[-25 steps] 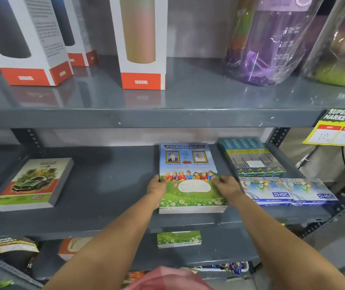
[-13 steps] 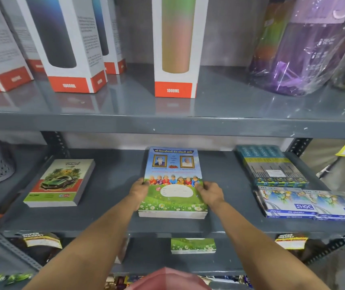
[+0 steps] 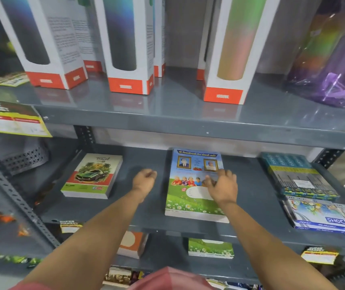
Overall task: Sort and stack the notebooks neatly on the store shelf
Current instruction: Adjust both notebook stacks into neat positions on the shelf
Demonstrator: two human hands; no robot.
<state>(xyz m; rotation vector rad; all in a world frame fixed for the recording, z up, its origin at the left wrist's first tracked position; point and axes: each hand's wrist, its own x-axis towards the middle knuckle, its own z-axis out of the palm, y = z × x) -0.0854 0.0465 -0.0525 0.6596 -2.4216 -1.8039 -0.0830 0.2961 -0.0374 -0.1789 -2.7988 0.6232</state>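
Note:
A stack of notebooks with a blue and green children's cover (image 3: 188,197) lies flat on the grey middle shelf (image 3: 146,214), near its front edge. My right hand (image 3: 223,187) rests on top of this stack with fingers spread, gripping nothing. My left hand (image 3: 144,181) hovers over the bare shelf just left of the stack, fingers curled, holding nothing. Further left lies a second stack of notebooks with a green car cover (image 3: 93,176), slightly turned. On the shelf below sit a green-cover notebook stack (image 3: 210,248) and an orange-cover one (image 3: 133,243).
Boxed pen packs (image 3: 297,176) and blue stationery packs (image 3: 322,216) fill the right end of the middle shelf. Tall bottle boxes (image 3: 125,59) and wrapped purple bottles (image 3: 335,59) stand on the shelf above. A perforated upright (image 3: 10,191) borders the left.
My left hand has let go of the blue-green stack's left edge and moved left over the bare shelf. My right hand has shifted from the stack's right edge onto its top. The view panned left.

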